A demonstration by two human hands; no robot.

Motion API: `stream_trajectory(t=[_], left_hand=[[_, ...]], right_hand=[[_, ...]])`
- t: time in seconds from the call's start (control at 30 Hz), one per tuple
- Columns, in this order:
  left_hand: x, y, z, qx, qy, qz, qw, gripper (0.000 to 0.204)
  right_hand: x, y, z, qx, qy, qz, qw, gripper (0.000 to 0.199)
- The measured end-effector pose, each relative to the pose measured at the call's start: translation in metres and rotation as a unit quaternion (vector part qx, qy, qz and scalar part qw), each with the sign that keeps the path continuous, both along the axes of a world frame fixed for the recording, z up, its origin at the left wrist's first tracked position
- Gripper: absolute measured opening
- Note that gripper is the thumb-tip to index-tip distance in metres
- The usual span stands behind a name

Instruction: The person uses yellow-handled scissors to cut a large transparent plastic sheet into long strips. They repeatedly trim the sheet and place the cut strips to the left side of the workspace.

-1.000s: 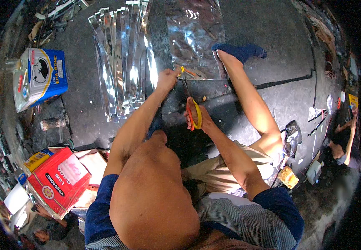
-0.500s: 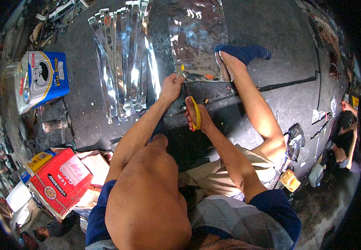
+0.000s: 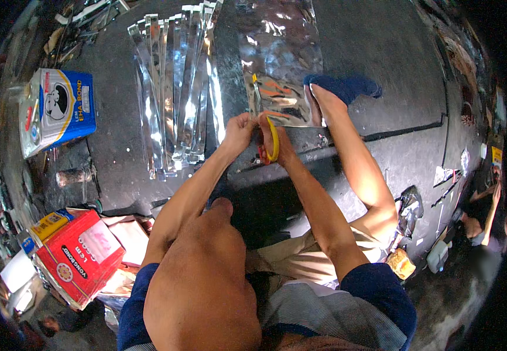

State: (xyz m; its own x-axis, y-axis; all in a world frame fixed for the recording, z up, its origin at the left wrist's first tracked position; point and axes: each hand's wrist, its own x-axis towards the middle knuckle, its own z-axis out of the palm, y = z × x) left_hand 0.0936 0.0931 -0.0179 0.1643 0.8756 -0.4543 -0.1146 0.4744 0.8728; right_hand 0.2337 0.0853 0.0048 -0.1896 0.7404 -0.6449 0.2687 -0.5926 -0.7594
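My right hand (image 3: 280, 146) grips the yellow-handled scissors (image 3: 272, 139), fingers closed through the loops; the blades point toward 12 o'clock into the near edge of the silver foil sheet (image 3: 280, 58). My left hand (image 3: 239, 130) sits just beside it at 9 o'clock, fingers pressed together, pinching that same near edge. The sheet lies flat on the dark floor (image 3: 382, 70), long axis running from 6 to 12 o'clock, directly ahead of both hands. My foot in a blue sandal (image 3: 329, 93) presses the sheet's right edge at 2 o'clock from the scissors. Both hands are about equally near the sheet; the right one is nearer the cut line. A row of cut foil strips (image 3: 174, 88) lies at 10 o'clock, parallel to the sheet.
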Motion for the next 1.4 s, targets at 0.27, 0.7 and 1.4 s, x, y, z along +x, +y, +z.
stream_trajectory(t=[0.27,0.7,1.4], left_hand=[[-0.004,0.003,0.041,0.037,-0.017,-0.025,0.999,0.024],[-0.003,0.0,0.093,0.0,0.017,0.003,1.0,0.022],[-0.037,-0.019,0.139,0.04,0.078,-0.058,0.994,0.019]], right_hand=[[-0.012,0.085,0.008,-0.033,-0.071,0.03,0.996,0.093],[-0.028,0.224,-0.014,0.073,-0.099,0.027,0.992,0.111],[-0.05,0.369,-0.034,0.14,0.013,-0.04,0.989,0.088]])
